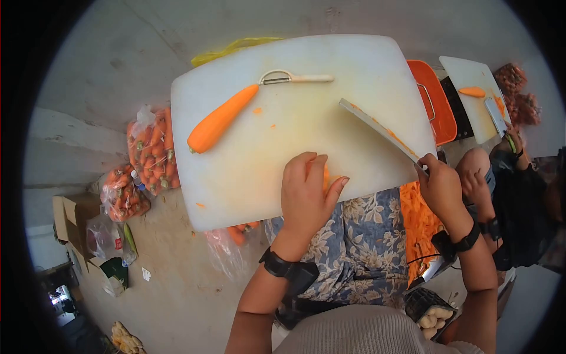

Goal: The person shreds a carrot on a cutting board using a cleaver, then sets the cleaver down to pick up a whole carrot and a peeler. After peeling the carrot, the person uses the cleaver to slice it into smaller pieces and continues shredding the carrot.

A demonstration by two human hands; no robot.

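My right hand (439, 186) is closed around the handle of a wide-bladed knife (377, 127), tilted with its blade over the right part of the white cutting board (295, 130). Orange bits cling to the blade. At the near edge of the board, my left hand (306, 192) curls its fingers and thumb about cut carrot (326, 176), mostly hidden under the hand. A whole peeled carrot (221, 121) lies on the left of the board, its thin tip touching a peeler (295, 78) with a pale handle. Small carrot scraps dot the surface.
Bags of carrots (154, 153) stand left on the floor, near an open cardboard box (73, 215). An orange bin (433, 100) sits behind the board's right edge. Cut carrot (417, 224) fills a container by my right leg. A co-worker's hand (513, 135) is beside another board (471, 88).
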